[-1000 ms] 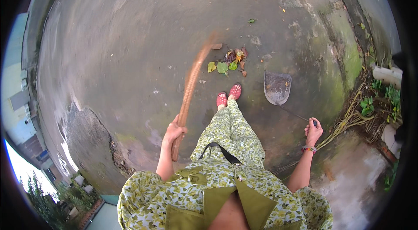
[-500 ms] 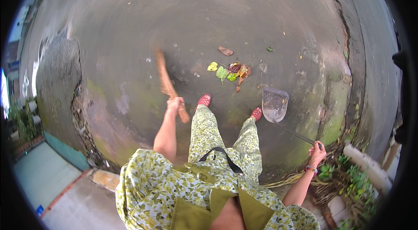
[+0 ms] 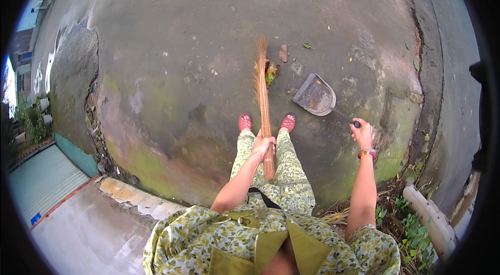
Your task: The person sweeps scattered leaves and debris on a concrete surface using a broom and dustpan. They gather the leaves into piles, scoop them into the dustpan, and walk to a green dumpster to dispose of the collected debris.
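Left hand [image 3: 262,145]: fingers wrapped tight round the handle of a straw broom [image 3: 262,99], whose bristles pointed away over the concrete ground [image 3: 172,25], tip beside a small pile of leaves [image 3: 271,71]. Right hand [image 3: 362,133]: fingers closed on the thin handle of a grey dustpan [image 3: 314,95], which rested on the ground just right of the leaves, ahead of the red shoes [image 3: 287,122].

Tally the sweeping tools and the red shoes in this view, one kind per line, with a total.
Broom, in the left hand: 1
Dustpan, handle in the right hand: 1
Red shoes: 2
Total: 4
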